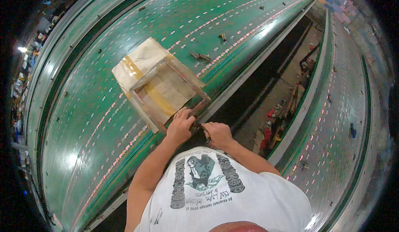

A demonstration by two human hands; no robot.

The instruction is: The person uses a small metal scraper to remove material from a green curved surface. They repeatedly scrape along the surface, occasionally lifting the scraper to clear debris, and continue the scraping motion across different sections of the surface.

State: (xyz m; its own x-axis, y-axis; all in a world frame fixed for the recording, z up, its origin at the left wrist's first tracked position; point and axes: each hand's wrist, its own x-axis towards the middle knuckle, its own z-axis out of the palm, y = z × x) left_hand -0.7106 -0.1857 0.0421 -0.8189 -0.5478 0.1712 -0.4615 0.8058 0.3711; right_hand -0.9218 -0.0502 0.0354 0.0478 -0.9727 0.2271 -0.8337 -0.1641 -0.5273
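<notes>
A worn wooden frame (149, 81) lies tilted across the near edge of a long green table. Inside and beyond it is a cream-coloured sheet or board (148, 49) with strips of shiny yellow tape (131, 66). My left hand (180, 124) is on the frame's near rail, its fingers over the inner edge. Just right of it, my right hand (218, 134) is closed around a small dark object (208, 139), mostly hidden by the fingers. Both hands are close together, past the table's edge and in front of my shirt.
The green table (93, 107) bears rows of small pale printed marks. Small dark metal pieces (201, 57) sit on it. A dark aisle (258, 85) runs along its right side, with red and brown clutter (266, 137) under a second long table (339, 107).
</notes>
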